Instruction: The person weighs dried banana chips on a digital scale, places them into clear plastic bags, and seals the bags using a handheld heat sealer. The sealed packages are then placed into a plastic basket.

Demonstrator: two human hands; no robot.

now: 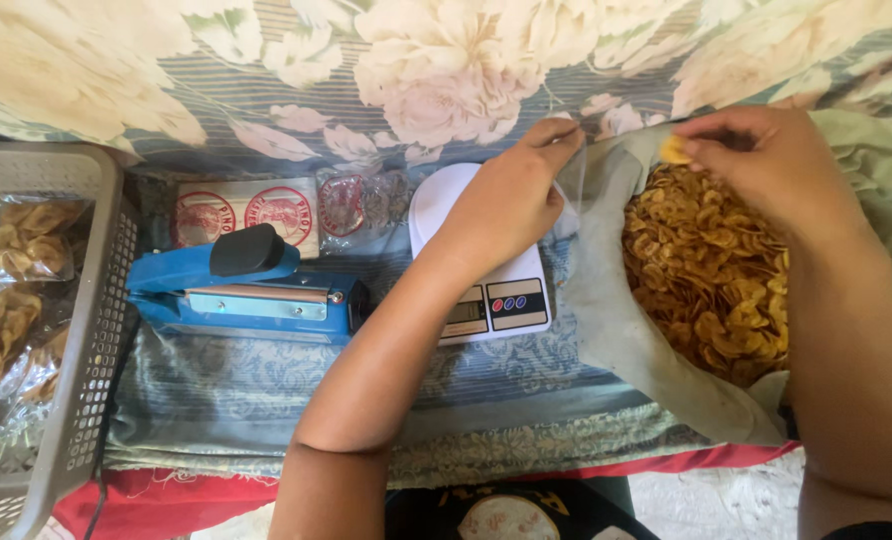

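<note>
Golden-brown banana chips (711,270) fill the large grey plastic sack (616,320) that lies open on the right side of the floral-patterned cloth (266,390).

Your right hand (766,160) is bent at the wrist above the sack's mouth, its forearm running up from the lower right corner. Its fingers (701,150) are pinched around a single chip (674,150), held just above the heap and near the sack's upper rim.

Your left hand (511,195) reaches forward from the bottom centre, the forearm stretched diagonally across the white digital scale (486,290) and covering much of its platform. The thumb and forefinger of that hand are closed on the edge of a small clear plastic bag (571,185), which hangs between your two hands, just beside the chip. The bag is so transparent that you cannot tell how far it is open.

Left of the scale sits a blue heat sealer (246,290) with a black knob, its arm down. Behind it, flat against the flowered fabric, lie printed labels (246,210) with red round marks and a stack of clear bags (361,205). At the far left, a grey perforated basket (91,330) holds sealed packets of chips (16,280).
</note>
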